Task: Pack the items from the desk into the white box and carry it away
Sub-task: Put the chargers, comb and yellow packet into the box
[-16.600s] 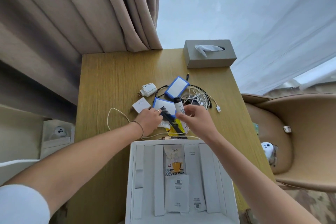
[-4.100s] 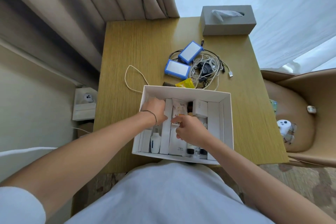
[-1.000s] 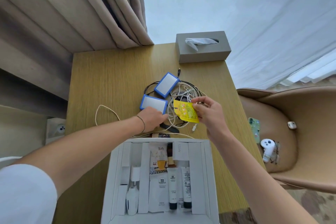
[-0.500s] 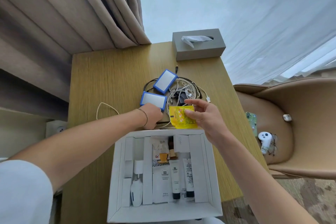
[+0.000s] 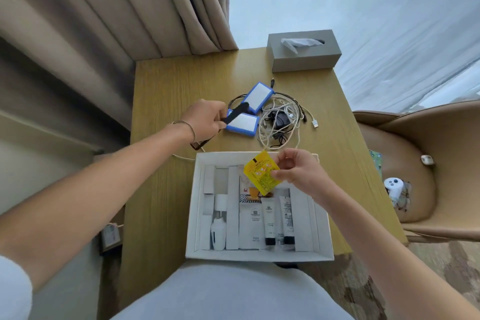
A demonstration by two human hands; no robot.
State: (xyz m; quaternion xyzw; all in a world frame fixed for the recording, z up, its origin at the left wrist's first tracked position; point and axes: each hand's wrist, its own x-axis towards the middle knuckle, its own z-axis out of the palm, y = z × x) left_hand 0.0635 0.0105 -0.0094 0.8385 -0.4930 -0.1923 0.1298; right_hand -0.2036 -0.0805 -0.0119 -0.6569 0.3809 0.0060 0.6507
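Forearms reach out from the lower corners over the white box (image 5: 322, 228) at the desk's (image 5: 166, 189) near edge. Right hand (image 5: 298, 174) hovers above the box's far end, fingertips pinching a yellow sachet (image 5: 261, 173). Farther out, the left hand (image 5: 207, 119) grips a black comb (image 5: 235, 115) raised over two blue-edged cases (image 5: 249, 114) beside tangled cables (image 5: 281, 122).

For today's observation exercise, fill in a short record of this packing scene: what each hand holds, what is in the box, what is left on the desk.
left hand: holds a black comb above the desk
right hand: pinches a yellow sachet over the white box
in box: two tubes, white sachets, a small white bottle
still on desk: two blue-edged packs, tangled cables, grey tissue box
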